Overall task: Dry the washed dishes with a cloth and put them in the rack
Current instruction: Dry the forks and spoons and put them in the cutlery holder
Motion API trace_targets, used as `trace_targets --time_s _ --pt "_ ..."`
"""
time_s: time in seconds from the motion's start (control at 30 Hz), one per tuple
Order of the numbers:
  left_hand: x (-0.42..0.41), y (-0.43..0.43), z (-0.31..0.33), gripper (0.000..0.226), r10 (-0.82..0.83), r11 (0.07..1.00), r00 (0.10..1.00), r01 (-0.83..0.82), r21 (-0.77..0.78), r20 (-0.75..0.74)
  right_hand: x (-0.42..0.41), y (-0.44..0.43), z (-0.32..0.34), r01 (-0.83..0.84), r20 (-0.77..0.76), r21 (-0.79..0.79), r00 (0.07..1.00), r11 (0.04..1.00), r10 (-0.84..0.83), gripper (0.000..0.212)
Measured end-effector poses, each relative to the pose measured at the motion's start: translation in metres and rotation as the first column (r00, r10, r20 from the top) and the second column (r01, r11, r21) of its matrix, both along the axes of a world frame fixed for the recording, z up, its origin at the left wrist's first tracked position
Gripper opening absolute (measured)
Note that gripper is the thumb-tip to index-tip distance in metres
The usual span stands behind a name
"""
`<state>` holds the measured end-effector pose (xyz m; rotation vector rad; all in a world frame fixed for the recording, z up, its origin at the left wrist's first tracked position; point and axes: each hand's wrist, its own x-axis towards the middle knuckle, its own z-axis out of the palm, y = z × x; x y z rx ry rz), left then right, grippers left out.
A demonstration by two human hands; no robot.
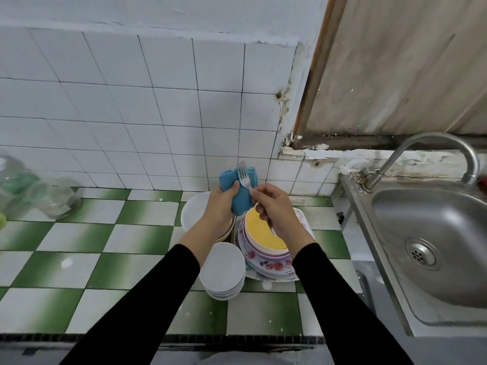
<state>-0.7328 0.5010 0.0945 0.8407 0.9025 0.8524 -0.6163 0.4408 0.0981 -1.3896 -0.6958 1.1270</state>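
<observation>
At the far left, blurred glass jars (54,200) stand on the counter (79,238), which is tiled in green and white checks, close to the white tiled wall (126,106).

Toward the middle, a white bowl (193,213) sits on the counter, partly hidden by the left forearm. The left hand (222,205) is raised above it, its fingers curled tight round a folded blue cloth (241,197). The cloth stands up out of the fist, in front of the wall.

The fork (244,177) is upright, tines up, with its neck lying against the front of the cloth. The right hand (274,206) pinches the handle just beside the cloth, between thumb and curled fingers. The handle runs down through that hand, and its tip shows below the palm. Both hands are close together, the fork and cloth touching between them. Both arms wear black sleeves (163,291).

Below the hands, a stack of white saucers (224,272) stands on the counter. Just to its right and touching it is a stack of plates (266,255): a yellow one on top, pale ones under it, and a wider one with red fruit prints at the bottom. The right hand and the fork's handle hang over this stack.

At the right, a steel sink (432,233) is set beside the counter, with a round drain (423,254) in its basin. A curved tap (434,142) rises from its back rim and arches to the right.
</observation>
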Motion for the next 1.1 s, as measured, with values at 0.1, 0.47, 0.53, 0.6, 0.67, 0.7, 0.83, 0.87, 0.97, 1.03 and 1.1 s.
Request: trace_targets --time_s 0.1,0.47,0.53,0.6,0.67,0.7,0.83,0.87,0.97,1.03,1.1 --pt "-0.001 -0.001 0.006 0.015 -0.025 0.998 0.999 0.027 -0.06 0.04 -0.007 0.002 -0.002 0.023 0.023 -0.033 0.999 0.999 -0.023 0.019" --pt "-0.01 -0.008 -0.011 0.025 0.054 0.996 0.997 -0.05 -0.075 0.055 -0.017 0.0 0.001 0.019 0.27 -0.111 0.963 0.994 0.012 0.011" --pt "-0.012 -0.011 -0.015 0.028 0.049 0.997 0.998 -0.047 -0.065 0.044 -0.018 -0.002 -0.001 0.015 0.29 -0.122 0.957 0.992 0.021 0.014" --pt "-0.014 -0.012 -0.016 0.031 0.05 0.997 0.998 -0.047 -0.067 0.032 -0.02 -0.003 -0.003 0.012 0.296 -0.133 0.955 0.991 0.028 0.015" --pt "-0.017 -0.01 -0.012 0.031 0.056 0.996 0.998 -0.053 -0.067 0.038 -0.021 -0.004 -0.005 0.013 0.308 -0.133 0.951 0.991 0.029 0.017" --pt "-0.018 -0.008 -0.01 0.029 0.062 0.996 0.997 -0.058 -0.068 0.055 -0.021 -0.005 -0.005 0.018 0.317 -0.129 0.948 0.991 0.025 0.018" --pt "-0.019 -0.007 -0.005 0.026 0.087 0.995 0.991 -0.083 -0.051 0.099 -0.022 -0.009 -0.005 0.023 0.299 -0.095 0.954 0.995 0.006 0.02" --pt "-0.019 -0.01 -0.007 0.027 0.087 0.995 0.992 -0.083 -0.046 0.088 -0.023 -0.009 -0.005 0.022 0.297 -0.094 0.955 0.995 0.007 0.019" --pt "-0.019 -0.015 -0.013 0.031 0.075 0.997 0.997 -0.074 -0.034 0.022 -0.026 -0.007 -0.006 0.028 0.293 -0.097 0.956 0.995 0.002 0.019" --pt "-0.02 -0.012 -0.01 0.033 0.082 0.996 0.997 -0.082 -0.019 -0.006 -0.026 -0.009 -0.01 0.038 0.29 -0.103 0.957 0.994 -0.007 0.017" --pt "-0.022 -0.008 -0.007 0.031 0.093 0.996 0.996 -0.092 -0.012 0.007 -0.025 -0.011 -0.014 0.052 0.284 -0.108 0.959 0.993 -0.019 0.013"
